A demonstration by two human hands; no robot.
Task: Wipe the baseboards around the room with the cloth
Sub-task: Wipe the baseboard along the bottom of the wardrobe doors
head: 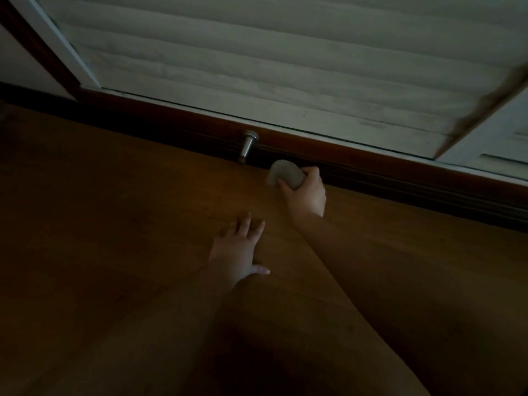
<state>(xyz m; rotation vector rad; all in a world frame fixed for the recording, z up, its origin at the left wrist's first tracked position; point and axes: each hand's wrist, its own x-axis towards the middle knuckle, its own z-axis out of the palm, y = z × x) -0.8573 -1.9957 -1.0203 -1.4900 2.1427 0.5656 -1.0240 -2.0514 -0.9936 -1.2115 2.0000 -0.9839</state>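
The room is dim. My right hand grips a bunched pale grey cloth and holds it against the foot of the dark wooden baseboard, where it meets the floor. My left hand lies flat on the wooden floor with its fingers spread, nearer to me and left of the right hand. Both forearms reach in from the lower right.
A metal door stop sticks out of the baseboard just left of the cloth. Above the baseboard is a white-framed window or door with a closed slatted shutter. An open white leaf angles in at the right.
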